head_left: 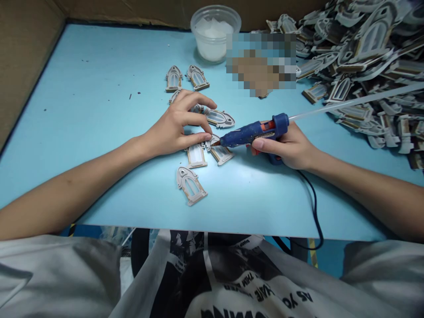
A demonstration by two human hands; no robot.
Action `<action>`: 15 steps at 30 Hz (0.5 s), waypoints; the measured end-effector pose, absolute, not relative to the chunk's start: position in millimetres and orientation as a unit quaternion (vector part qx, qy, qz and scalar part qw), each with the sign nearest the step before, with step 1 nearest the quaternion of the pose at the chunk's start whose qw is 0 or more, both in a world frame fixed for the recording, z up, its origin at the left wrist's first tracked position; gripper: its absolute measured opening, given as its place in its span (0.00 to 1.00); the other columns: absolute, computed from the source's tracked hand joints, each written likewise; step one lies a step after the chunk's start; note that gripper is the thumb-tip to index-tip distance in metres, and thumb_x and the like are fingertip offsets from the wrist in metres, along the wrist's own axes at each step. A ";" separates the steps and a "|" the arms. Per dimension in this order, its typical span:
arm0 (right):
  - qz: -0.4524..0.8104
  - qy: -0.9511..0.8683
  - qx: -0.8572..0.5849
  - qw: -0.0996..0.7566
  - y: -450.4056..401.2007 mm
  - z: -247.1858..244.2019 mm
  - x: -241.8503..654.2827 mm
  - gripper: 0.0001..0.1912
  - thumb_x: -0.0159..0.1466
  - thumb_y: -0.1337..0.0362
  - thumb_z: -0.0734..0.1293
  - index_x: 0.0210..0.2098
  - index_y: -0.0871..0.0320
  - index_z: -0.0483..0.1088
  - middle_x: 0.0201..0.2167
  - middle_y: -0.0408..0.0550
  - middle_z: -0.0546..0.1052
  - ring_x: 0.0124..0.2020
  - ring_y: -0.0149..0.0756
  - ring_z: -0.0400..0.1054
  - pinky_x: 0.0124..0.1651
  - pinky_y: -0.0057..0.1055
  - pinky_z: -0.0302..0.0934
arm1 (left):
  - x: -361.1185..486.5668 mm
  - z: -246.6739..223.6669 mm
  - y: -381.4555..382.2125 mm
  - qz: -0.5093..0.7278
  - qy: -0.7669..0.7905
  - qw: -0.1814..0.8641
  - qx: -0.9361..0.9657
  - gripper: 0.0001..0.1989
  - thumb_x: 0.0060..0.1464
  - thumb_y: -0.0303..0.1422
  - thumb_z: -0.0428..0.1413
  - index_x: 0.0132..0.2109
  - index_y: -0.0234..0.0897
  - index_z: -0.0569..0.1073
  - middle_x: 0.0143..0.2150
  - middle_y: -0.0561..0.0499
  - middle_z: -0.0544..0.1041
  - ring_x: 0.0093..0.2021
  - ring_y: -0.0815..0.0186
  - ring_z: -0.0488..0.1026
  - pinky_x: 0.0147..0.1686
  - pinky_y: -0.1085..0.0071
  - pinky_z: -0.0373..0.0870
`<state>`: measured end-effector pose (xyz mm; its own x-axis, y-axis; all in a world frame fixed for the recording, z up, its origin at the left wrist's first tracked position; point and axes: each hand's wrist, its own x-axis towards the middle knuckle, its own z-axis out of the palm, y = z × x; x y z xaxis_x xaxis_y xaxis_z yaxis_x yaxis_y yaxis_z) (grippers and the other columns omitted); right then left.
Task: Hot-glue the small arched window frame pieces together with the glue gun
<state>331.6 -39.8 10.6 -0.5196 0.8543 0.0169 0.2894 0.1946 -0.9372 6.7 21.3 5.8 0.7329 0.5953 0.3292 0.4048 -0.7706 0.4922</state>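
Observation:
My right hand [291, 145] is wrapped round a blue glue gun [248, 134] with a long clear glue stick [351, 102] in its back. The gun's nozzle touches or hovers just over the top of a small arched window piece [221, 152]. At that same spot my left hand [180, 121] has its thumb and index finger pinched close together; whether a small part is between them is too small to tell. Beside it lies another window piece [196, 155], partly under the thumb. One more piece [191, 185] lies nearer the front edge. Behind the fingers is a sideways piece [219, 118].
Two window pieces [174, 79] [198, 77] lie farther back. A clear plastic tub [216, 33] with white material stands at the back. A large pile of window pieces [371, 53] fills the right back. The gun's black cable [316, 207] hangs over the front edge.

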 end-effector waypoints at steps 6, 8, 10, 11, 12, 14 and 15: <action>0.472 -0.724 -0.398 0.309 -45.9 16.8 319.5 0.26 0.70 0.41 0.78 0.27 0.54 0.76 0.19 0.42 0.66 0.23 0.33 0.57 0.25 0.33 0.48 | 7.5 5.7 21.6 0.246 0.277 0.201 0.907 0.21 0.70 0.57 0.61 0.42 0.48 0.88 0.68 0.46 0.83 0.67 0.48 0.76 0.72 0.39 0.72; 0.468 -0.724 -0.403 0.308 -45.4 16.3 320.1 0.25 0.70 0.42 0.78 0.29 0.54 0.77 0.20 0.42 0.66 0.23 0.33 0.57 0.26 0.34 0.48 | 7.4 5.9 21.7 0.245 0.275 0.200 0.908 0.20 0.70 0.56 0.61 0.42 0.48 0.88 0.68 0.46 0.82 0.67 0.48 0.76 0.72 0.39 0.72; 0.465 -0.726 -0.406 0.303 -44.9 15.5 321.1 0.26 0.70 0.41 0.78 0.28 0.54 0.77 0.20 0.43 0.66 0.23 0.33 0.57 0.26 0.34 0.47 | 7.3 6.1 21.7 0.244 0.273 0.201 0.909 0.19 0.70 0.56 0.62 0.42 0.49 0.88 0.68 0.46 0.82 0.67 0.47 0.76 0.73 0.38 0.72; 0.464 -0.728 -0.408 0.299 -44.8 15.1 321.4 0.27 0.70 0.40 0.78 0.27 0.54 0.76 0.20 0.43 0.66 0.24 0.34 0.57 0.26 0.34 0.47 | 7.3 6.1 21.6 0.244 0.272 0.200 0.909 0.19 0.69 0.55 0.63 0.42 0.49 0.88 0.68 0.47 0.82 0.67 0.47 0.76 0.73 0.37 0.72; 0.464 -0.729 -0.409 0.294 -44.7 14.6 321.5 0.28 0.69 0.40 0.78 0.26 0.54 0.76 0.20 0.43 0.65 0.24 0.34 0.57 0.26 0.34 0.47 | 7.3 6.1 21.4 0.245 0.272 0.198 0.909 0.18 0.69 0.55 0.63 0.42 0.49 0.89 0.69 0.47 0.82 0.67 0.47 0.76 0.73 0.38 0.72; 0.474 -0.715 -0.421 0.296 -44.2 13.6 321.4 0.29 0.68 0.38 0.78 0.26 0.54 0.77 0.20 0.44 0.67 0.24 0.34 0.58 0.26 0.34 0.48 | 7.2 6.0 21.1 0.246 0.272 0.193 0.910 0.17 0.70 0.54 0.63 0.43 0.50 0.89 0.69 0.47 0.82 0.67 0.48 0.77 0.73 0.39 0.73; 0.482 -0.701 -0.427 0.306 -43.6 13.2 321.4 0.30 0.67 0.36 0.78 0.26 0.55 0.78 0.20 0.45 0.70 0.25 0.35 0.60 0.26 0.35 0.49 | 7.2 6.0 20.9 0.247 0.271 0.190 0.911 0.17 0.70 0.54 0.63 0.43 0.50 0.89 0.69 0.47 0.82 0.67 0.49 0.77 0.72 0.39 0.73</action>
<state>321.4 -43.6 13.2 -0.4481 0.8938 0.0173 0.3030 0.1701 -0.9377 7.2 20.9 6.0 0.7316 0.5874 0.3460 0.3997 -0.7807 0.4803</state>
